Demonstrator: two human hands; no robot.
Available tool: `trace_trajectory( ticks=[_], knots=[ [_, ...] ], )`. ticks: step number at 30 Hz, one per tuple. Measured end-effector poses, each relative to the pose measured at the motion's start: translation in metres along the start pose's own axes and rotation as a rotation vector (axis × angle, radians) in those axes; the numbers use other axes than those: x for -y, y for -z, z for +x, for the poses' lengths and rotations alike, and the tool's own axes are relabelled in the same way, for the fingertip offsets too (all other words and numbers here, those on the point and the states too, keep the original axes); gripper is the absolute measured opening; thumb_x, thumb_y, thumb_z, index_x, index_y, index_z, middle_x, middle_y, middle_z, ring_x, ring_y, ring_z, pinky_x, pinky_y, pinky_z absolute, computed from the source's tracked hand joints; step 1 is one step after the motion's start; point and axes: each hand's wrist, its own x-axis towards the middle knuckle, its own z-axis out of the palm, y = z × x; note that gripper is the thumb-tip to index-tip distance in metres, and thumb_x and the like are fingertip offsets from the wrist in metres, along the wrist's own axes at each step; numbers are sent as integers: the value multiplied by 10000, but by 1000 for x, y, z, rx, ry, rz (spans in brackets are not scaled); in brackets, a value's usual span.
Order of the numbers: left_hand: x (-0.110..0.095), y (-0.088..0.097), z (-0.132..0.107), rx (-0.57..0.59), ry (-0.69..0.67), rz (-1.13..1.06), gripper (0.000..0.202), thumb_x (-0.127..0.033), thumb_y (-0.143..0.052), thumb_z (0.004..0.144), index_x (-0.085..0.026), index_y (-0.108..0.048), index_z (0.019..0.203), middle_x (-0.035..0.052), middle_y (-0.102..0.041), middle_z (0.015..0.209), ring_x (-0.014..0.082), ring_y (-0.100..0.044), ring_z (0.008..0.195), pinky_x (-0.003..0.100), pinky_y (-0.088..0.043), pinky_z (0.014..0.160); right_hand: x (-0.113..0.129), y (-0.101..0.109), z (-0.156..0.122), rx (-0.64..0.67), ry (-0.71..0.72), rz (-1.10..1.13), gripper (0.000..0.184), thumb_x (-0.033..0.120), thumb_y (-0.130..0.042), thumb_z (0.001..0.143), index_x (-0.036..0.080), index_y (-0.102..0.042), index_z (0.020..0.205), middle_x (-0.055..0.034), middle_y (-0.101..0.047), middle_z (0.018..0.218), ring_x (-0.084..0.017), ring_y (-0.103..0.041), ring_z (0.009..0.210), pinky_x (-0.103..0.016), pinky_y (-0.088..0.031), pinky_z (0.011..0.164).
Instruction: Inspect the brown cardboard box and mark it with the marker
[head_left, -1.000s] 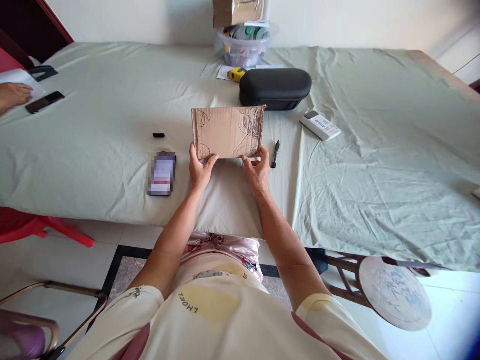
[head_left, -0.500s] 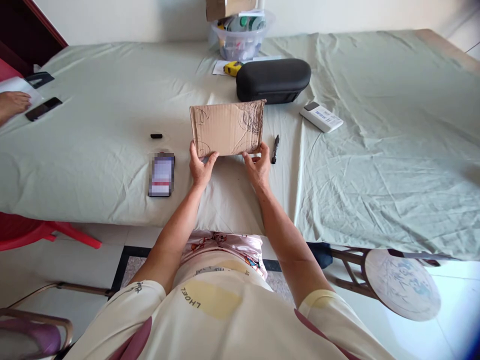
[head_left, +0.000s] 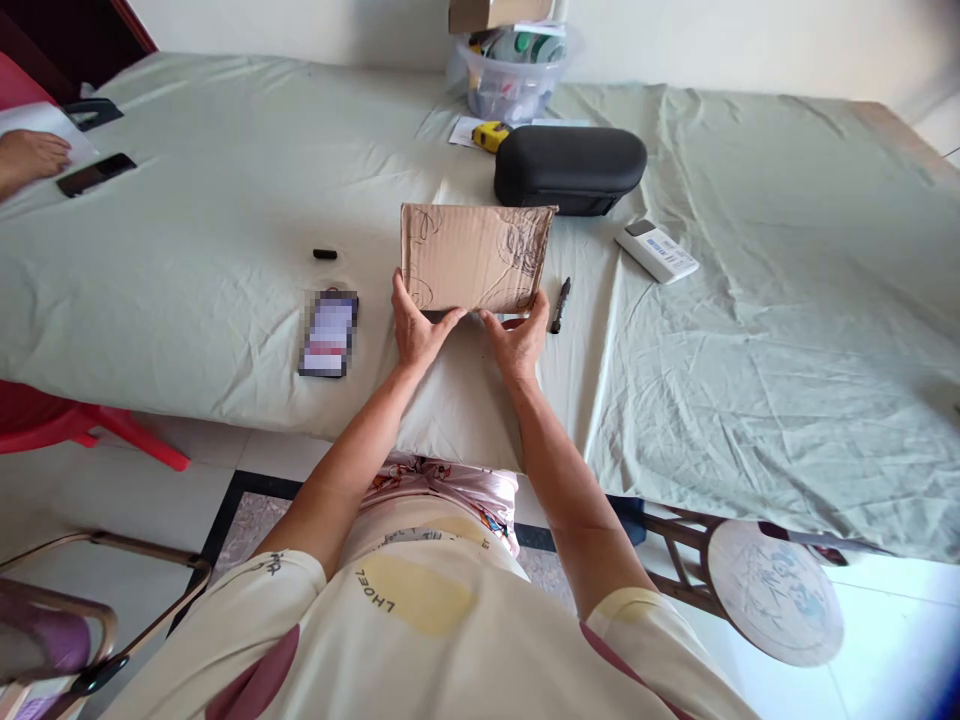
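A flat piece of brown cardboard [head_left: 472, 258] with dark scribbles at its corners is held before me, its face tilted up toward me. My left hand [head_left: 420, 325] grips its lower left corner, thumb along the near edge. At the lower right corner my right hand [head_left: 517, 335] grips it the same way, and the two thumbs almost meet. Most of the fingers are hidden behind the cardboard. A black marker [head_left: 561, 305] lies just right of my right hand. Its likely cap, a small black piece [head_left: 325, 254], rests left of the cardboard, above a phone [head_left: 328, 335].
Behind the cardboard stand a black case [head_left: 570, 168], a yellow tape measure [head_left: 491, 135] and a filled plastic tub [head_left: 514, 85]. A white box-shaped device [head_left: 658, 252] lies to the right. Another person's hand [head_left: 34, 160] rests at far left near a dark phone [head_left: 96, 175]. A round stool [head_left: 776, 590] stands below.
The view has turned slightly, shifting the tabletop things in the picture. My thumbs have come closer together along the cardboard's near edge. Both hands keep hold of it.
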Motion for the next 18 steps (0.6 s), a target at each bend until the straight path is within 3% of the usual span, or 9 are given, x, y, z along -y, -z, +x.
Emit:
trace_trajectory(
  ticks=[4, 9, 14, 18],
  knots=[
    [-16, -5, -6, -8, 43, 36, 1428, -572, -986, 710, -191, -46, 1716, 261, -127, 1827, 391, -115, 1736, 559, -193, 1428, 7, -4, -7, -43, -4, -21, 1185, 677, -833, 792, 252, -199, 1698, -216, -488, 1506, -301, -673, 1151, -477, -645, 897],
    [-19, 2, -3, 1, 67, 8, 1408, -575, -968, 738, -225, -29, 1727, 227, -115, 1838, 372, -115, 1739, 533, -210, 1423, 3, 1, 0, -46, 27, -11, 1057, 760, -804, 785, 265, -386, 1620, -162, -564, 1414, -249, -676, 1038, -441, -636, 859],
    [-2, 19, 8, -28, 81, -74, 1219, -737, -782, 865, -336, -32, 1738, 135, -148, 1854, 334, -244, 1714, 511, -409, 1330, 8, 14, 7, 0, 97, 122, 751, 844, -609, 897, 267, -639, 1376, -61, -675, 1114, -160, -630, 781, -370, -598, 753],
    [23, 23, 17, -121, 95, -122, 991, -848, -543, 950, -289, -244, 1712, 153, -384, 1766, 296, -388, 1656, 497, -384, 1343, 24, 24, 3, 18, 136, 211, 618, 818, -533, 964, 249, -707, 1130, 24, -593, 779, -136, -577, 662, -313, -545, 680]
  ],
)
